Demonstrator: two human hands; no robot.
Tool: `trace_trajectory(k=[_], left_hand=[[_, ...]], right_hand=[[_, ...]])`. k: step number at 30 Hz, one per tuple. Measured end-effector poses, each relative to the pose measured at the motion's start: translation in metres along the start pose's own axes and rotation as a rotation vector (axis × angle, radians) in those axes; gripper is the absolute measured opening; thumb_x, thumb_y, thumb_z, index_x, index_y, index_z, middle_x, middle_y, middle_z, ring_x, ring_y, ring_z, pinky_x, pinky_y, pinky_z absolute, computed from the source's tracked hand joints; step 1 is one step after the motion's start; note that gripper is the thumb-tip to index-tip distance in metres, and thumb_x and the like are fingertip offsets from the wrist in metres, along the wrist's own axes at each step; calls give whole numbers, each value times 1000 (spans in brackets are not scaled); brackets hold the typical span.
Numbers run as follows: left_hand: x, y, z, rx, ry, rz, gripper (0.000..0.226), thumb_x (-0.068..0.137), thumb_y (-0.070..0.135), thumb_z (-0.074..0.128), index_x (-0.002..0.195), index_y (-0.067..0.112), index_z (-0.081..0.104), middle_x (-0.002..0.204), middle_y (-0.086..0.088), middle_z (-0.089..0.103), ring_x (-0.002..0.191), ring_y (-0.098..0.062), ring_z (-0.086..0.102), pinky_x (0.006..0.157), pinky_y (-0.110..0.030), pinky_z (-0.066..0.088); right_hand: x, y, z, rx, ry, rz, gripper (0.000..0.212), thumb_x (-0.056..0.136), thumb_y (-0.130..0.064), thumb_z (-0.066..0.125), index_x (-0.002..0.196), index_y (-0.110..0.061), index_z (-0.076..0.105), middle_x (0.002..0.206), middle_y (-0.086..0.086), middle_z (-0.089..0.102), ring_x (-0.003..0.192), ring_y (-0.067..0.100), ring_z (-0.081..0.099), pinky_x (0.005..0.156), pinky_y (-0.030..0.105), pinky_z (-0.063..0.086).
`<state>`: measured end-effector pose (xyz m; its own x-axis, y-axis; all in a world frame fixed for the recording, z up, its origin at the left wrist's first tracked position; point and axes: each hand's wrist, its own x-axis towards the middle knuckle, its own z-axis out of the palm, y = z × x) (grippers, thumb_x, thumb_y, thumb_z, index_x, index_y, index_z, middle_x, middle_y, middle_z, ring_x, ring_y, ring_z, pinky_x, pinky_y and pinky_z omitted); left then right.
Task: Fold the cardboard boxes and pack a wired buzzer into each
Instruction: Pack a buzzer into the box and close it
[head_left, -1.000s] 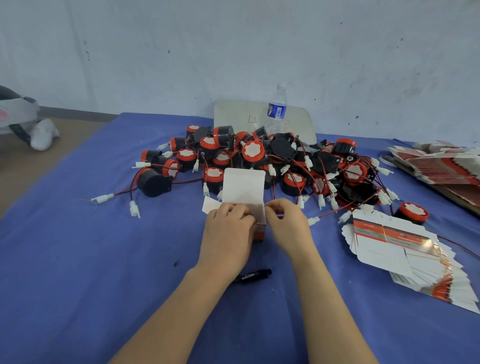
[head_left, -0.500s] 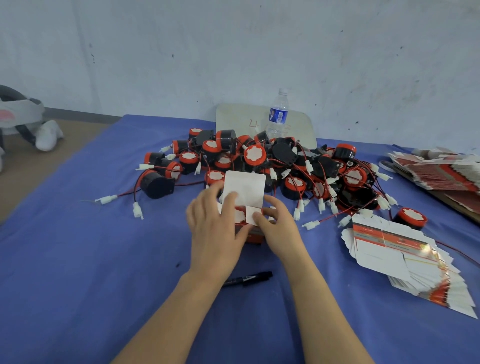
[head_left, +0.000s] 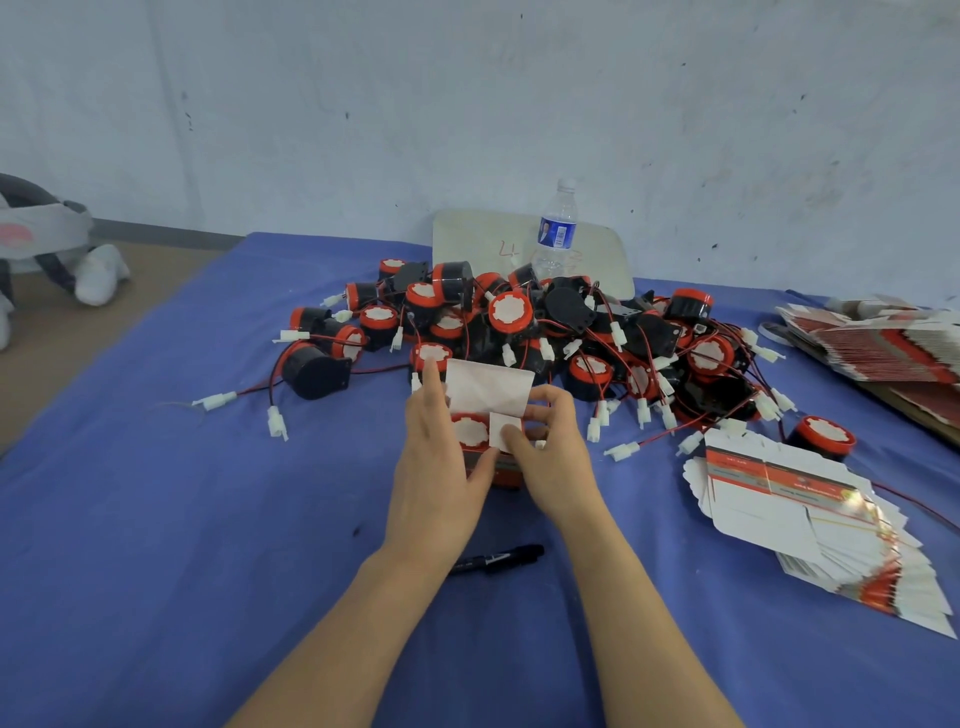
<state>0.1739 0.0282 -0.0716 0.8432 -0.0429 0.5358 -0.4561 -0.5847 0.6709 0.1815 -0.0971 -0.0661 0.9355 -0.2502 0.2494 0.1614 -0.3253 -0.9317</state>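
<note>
The left hand (head_left: 436, 478) and right hand (head_left: 551, 467) cover most of the box (head_left: 488, 387); only its lid, one flap and a red strip show. Whether the left hand grips it cannot be told. The buzzer (head_left: 469, 431) inside shows only its top. The left forearm hides one end of the pen (head_left: 498, 558). The far stack (head_left: 883, 343) runs off the right edge, a grey thing (head_left: 41, 244) off the left. The bottle (head_left: 556, 234) label is too small to read.
</note>
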Motion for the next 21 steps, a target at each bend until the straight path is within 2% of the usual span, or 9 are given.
trace_trajectory(k=[2, 5, 8, 10, 13, 15, 17, 21], left_hand=[[1, -2, 0, -42, -61, -40, 95, 86, 27, 68, 150, 32, -3, 128, 10, 47, 102, 3, 47, 71, -8, 38], [1, -6, 0, -9, -115, -17, 65, 90, 34, 61, 145, 24, 27, 120, 14, 57, 102, 2, 51, 75, -7, 37], [2, -5, -3, -136, -59, -18, 28, 96, 26, 51, 122, 24, 41, 116, 12, 60, 90, 1, 54, 70, -9, 42], [5, -6, -5, -167, -14, 8, 15, 95, 19, 53, 108, 22, 44, 108, 10, 57, 91, -4, 56, 71, -16, 48], [8, -9, -5, -124, -19, 22, 17, 90, 6, 59, 97, 16, 48, 104, 4, 49, 93, -12, 57, 75, -30, 52], [9, -9, -4, -154, 1, -6, 24, 86, 6, 64, 95, 15, 44, 105, 2, 46, 93, -14, 56, 74, -30, 52], [8, -9, -4, -244, 60, -36, 35, 81, 11, 71, 96, 16, 40, 107, -1, 42, 96, -16, 54, 75, -27, 52], [10, -10, -12, -418, 20, -71, 57, 79, 24, 75, 124, 22, 40, 126, 4, 36, 112, -11, 50, 88, -27, 50]], right_hand=[[0, 1, 0, 6, -4, 4, 38, 92, -6, 57, 118, -28, 41, 110, -7, 61, 94, 12, 61, 69, 19, 51], [0, 1, 0, -1, -14, -25, 52, 92, -4, 56, 131, -32, 37, 106, -11, 60, 94, 9, 61, 70, 26, 55], [-2, 0, -1, -48, -15, -78, 57, 92, -4, 56, 133, -36, 34, 102, -17, 60, 89, -1, 59, 65, 14, 49], [-2, 0, -1, -63, -12, -84, 47, 92, -5, 55, 121, -38, 38, 101, -15, 61, 84, -4, 59, 60, 8, 44], [-3, 0, 0, -157, -25, -110, 30, 94, -7, 52, 105, -35, 46, 108, -6, 61, 95, 8, 59, 65, 9, 44], [-3, -1, 0, -209, -19, -141, 21, 95, -10, 51, 104, -29, 51, 109, -1, 61, 97, 14, 58, 72, 19, 47], [-3, -1, 0, -221, -4, -156, 18, 94, -9, 51, 98, -26, 53, 103, 1, 62, 91, 16, 57, 72, 26, 48], [-6, -4, 0, -244, -21, -140, 33, 85, 6, 48, 90, -27, 51, 99, 2, 61, 90, 18, 55, 73, 30, 48]])
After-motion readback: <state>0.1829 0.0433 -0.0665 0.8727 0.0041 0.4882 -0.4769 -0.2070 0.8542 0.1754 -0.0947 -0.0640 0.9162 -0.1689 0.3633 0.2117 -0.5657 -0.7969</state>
